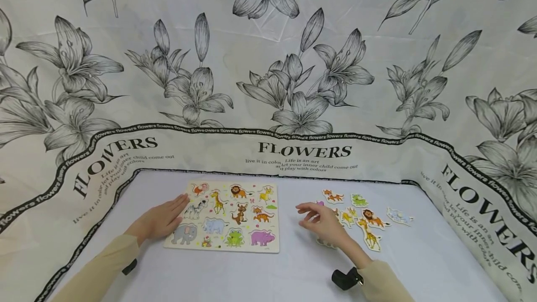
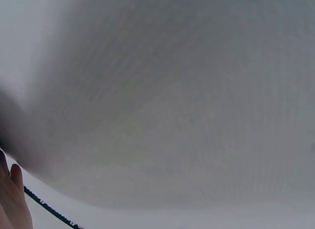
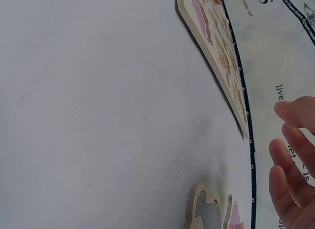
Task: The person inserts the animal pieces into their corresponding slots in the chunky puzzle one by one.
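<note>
An animal puzzle board (image 1: 226, 248) lies flat on the table, and its printed animals are in view. My left hand (image 1: 163, 218) rests along the board's left edge with fingers straight. Just right of the board, my right hand (image 1: 325, 223) hovers beside the loose pieces, fingers loosely bent and holding nothing. Among these pieces are a fox (image 1: 333, 195), a frog (image 1: 359, 200), a lion (image 1: 374, 218) touching a giraffe (image 1: 370, 235), and a pale blue piece (image 1: 400, 216). A grey animal piece (image 3: 207, 212) shows in the right wrist view; in the head view my right hand partly covers it.
A white cloth covers the table (image 1: 235, 276). Behind it and at both sides hangs a flower-printed curtain (image 1: 235, 153) with black trim. Pale blurred cloth (image 2: 172, 115) fills most of the left wrist view.
</note>
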A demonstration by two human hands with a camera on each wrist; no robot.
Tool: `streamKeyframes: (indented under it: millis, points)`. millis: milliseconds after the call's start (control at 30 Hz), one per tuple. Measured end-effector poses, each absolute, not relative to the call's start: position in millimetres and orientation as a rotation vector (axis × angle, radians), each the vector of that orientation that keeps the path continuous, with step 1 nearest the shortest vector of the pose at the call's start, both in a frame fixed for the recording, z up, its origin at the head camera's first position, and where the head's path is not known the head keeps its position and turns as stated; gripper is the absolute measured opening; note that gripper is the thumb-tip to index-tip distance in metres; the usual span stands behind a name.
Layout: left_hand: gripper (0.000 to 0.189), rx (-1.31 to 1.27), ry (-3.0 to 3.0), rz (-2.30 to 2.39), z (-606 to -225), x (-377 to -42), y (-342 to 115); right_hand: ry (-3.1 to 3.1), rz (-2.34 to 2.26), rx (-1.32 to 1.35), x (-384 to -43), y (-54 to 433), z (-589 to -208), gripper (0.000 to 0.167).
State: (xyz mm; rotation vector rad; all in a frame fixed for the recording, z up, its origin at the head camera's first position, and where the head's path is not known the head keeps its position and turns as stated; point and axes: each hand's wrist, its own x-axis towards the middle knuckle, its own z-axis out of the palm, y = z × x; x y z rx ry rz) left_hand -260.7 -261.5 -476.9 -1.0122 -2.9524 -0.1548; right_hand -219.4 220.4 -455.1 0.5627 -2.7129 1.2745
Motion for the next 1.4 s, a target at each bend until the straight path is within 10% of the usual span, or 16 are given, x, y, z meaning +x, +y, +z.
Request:
streamKeyframes:
  millis: [1400]
  points:
    - [0.057,-0.993,-2.985,-0.087,-477,-263,-263,-2.856,1.255,0.384,-192,295,-470,0.04]
